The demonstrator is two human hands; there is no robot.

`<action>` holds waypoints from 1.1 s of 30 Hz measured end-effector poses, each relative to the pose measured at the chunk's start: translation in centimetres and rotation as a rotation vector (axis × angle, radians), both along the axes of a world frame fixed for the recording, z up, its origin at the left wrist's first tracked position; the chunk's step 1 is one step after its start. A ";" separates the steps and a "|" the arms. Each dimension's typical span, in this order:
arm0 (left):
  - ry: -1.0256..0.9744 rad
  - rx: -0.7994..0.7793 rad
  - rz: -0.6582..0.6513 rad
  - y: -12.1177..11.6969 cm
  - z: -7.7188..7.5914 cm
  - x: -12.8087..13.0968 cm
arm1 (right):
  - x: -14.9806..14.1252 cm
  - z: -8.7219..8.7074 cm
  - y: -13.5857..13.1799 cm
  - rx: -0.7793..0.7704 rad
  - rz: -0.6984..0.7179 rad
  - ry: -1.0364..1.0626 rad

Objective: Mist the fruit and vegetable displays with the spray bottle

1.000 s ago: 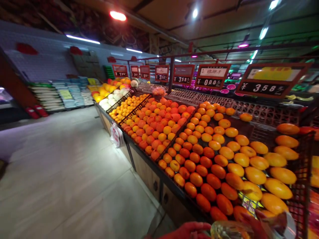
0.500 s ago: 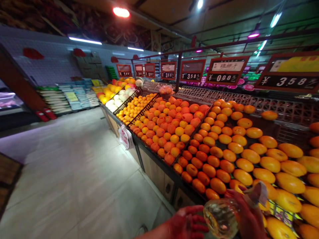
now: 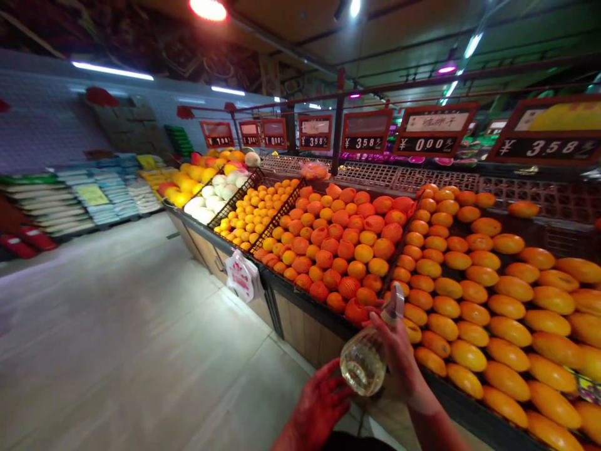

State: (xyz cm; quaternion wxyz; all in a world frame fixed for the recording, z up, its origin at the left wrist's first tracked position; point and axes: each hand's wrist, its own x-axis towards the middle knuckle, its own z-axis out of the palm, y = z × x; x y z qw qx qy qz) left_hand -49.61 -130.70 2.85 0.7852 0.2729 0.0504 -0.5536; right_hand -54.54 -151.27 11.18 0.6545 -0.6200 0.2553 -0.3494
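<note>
My right hand [image 3: 399, 357] is wrapped round the neck of a clear spray bottle [image 3: 366, 357] of pale liquid, its nozzle pointing up toward the fruit. Just below and left of the bottle's round base, my left hand [image 3: 322, 404] has its fingers spread and curled a little, nothing in them. Both hands hover in front of the sloped fruit stand [image 3: 300, 294], near the netted red-orange fruit [image 3: 347, 250] and the rows of oranges [image 3: 451, 288].
The stand runs from far left to near right with wire dividers, holding small yellow citrus [image 3: 248, 213] and white melons [image 3: 211, 194] farther off. Price signs [image 3: 364, 133] hang above. A plastic bag roll [image 3: 241, 279] hangs off the stand's edge. Stacked sacks [image 3: 70, 197] line the back wall.
The view has swung right and down along the stand. Both hands have risen into view, with the bottle now upright in front of the netted fruit.
</note>
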 end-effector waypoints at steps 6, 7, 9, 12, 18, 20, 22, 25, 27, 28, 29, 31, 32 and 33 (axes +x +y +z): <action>0.058 0.115 0.080 2.1 0.5 3.9 | 6.0 0.1 3.1 0.022 0.136 -0.014; 0.072 0.142 0.099 2.2 0.9 4.6 | 6.8 0.1 3.3 0.000 0.159 -0.009; 0.080 0.191 0.130 2.0 1.4 5.8 | 8.4 0.1 3.5 -0.044 0.197 0.003; 0.058 0.260 0.170 1.7 1.9 8.1 | 10.9 -0.2 3.5 -0.084 0.248 0.024; 0.019 0.361 0.136 -0.6 2.8 13.0 | 15.5 -0.3 2.4 0.054 0.304 -0.071; 0.018 0.315 0.078 -1.9 2.5 14.7 | 16.6 0.0 1.4 0.003 0.321 -0.079; 0.010 0.198 0.010 -3.4 1.5 16.5 | 17.6 0.4 0.2 -0.108 0.330 -0.046; 0.006 -0.034 -0.164 -5.6 -0.7 19.1 | 19.1 0.8 -1.6 -0.234 0.277 0.004; 0.019 -0.149 -0.288 -6.9 -2.2 20.5 | 20.1 0.8 -2.6 -0.253 0.243 0.027; 0.023 -0.185 -0.320 -7.5 -2.8 21.1 | 20.5 0.8 -3.0 -0.258 0.225 0.026; 0.026 -0.210 -0.338 -8.0 -3.2 21.6 | 20.9 0.8 -3.4 -0.264 0.210 0.021; 0.024 -0.240 -0.351 -8.8 -4.0 22.6 | 21.6 1.0 -3.9 -0.277 0.193 0.002; 0.012 -0.252 -0.366 -9.2 -4.4 23.1 | 21.9 1.2 -4.1 -0.277 0.196 -0.003; -0.015 -0.265 -0.386 -9.6 -4.7 23.8 | 22.3 1.3 -4.2 -0.268 0.203 0.000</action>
